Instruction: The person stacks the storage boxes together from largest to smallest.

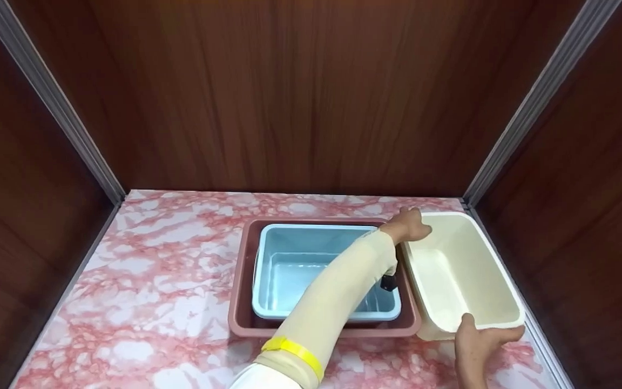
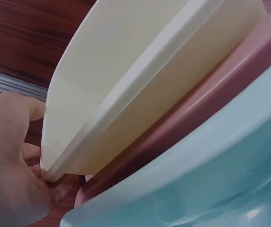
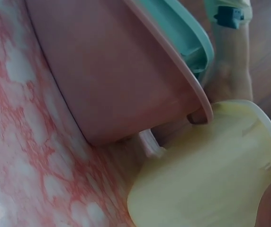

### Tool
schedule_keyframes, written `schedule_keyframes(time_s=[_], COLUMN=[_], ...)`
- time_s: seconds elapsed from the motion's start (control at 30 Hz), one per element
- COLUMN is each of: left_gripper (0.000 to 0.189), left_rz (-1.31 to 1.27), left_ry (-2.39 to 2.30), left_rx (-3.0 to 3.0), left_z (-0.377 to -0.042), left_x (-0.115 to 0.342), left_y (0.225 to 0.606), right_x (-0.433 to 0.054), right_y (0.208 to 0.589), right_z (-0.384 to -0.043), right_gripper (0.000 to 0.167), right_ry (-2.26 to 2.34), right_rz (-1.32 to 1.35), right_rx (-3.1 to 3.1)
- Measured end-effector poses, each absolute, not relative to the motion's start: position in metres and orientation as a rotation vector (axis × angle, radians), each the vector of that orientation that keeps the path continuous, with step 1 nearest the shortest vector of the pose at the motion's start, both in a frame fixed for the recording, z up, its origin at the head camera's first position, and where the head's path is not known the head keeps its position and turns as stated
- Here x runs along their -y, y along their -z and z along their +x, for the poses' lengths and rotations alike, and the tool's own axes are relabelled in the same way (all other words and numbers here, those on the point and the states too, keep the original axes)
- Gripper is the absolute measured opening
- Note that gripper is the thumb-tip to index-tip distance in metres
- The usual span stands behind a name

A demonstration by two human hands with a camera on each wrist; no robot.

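A cream plastic basin [image 1: 451, 275] is at the right, long side beside a dusky-pink basin [image 1: 238, 281]. My left hand [image 1: 411, 224] reaches across and grips its far-left corner; in the left wrist view, the fingers of that left hand [image 2: 12, 161] curl round the rim. At the near end, my right hand [image 1: 475, 346] holds the rim, thumb up on the inner side; its fingers are partly hidden beneath the edge. Nested inside the pink basin is a light-blue basin [image 1: 284, 270], partly covered by my left forearm.
The basins stand on a pink-and-white marbled tabletop [image 1: 143, 281]. Dark wood panels [image 1: 289, 108] close off the back and both sides, with metal strips [image 1: 538, 86] at the corners. The cream basin lies close to the right wall.
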State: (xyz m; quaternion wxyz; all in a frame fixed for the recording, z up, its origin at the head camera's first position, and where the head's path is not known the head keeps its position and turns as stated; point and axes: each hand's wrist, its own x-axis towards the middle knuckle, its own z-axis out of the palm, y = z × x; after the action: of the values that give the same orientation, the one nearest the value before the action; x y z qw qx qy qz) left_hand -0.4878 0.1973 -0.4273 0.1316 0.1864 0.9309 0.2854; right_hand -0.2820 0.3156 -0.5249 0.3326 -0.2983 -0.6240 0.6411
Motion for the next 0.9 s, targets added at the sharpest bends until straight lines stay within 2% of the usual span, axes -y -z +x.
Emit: schedule_keyframes(time_s=[0.53, 0.9], left_gripper=[0.058, 0.052], left_rz=[0.525, 0.494], left_ry=[-1.111, -1.222], left_rx=[-2.672, -2.753], left_z=[-0.492, -0.503], left_x=[-0.199, -0.189], left_y=[0.413, 0.404], right_x=[-0.320, -0.329], right_y=[0.503, 0.475], right_z=[-0.293, -0.306], right_gripper=[0.095, 0.095], right_ry=[-1.550, -1.645], right_rz=[-0.660, -0.530], right_rx=[1.522, 1.418])
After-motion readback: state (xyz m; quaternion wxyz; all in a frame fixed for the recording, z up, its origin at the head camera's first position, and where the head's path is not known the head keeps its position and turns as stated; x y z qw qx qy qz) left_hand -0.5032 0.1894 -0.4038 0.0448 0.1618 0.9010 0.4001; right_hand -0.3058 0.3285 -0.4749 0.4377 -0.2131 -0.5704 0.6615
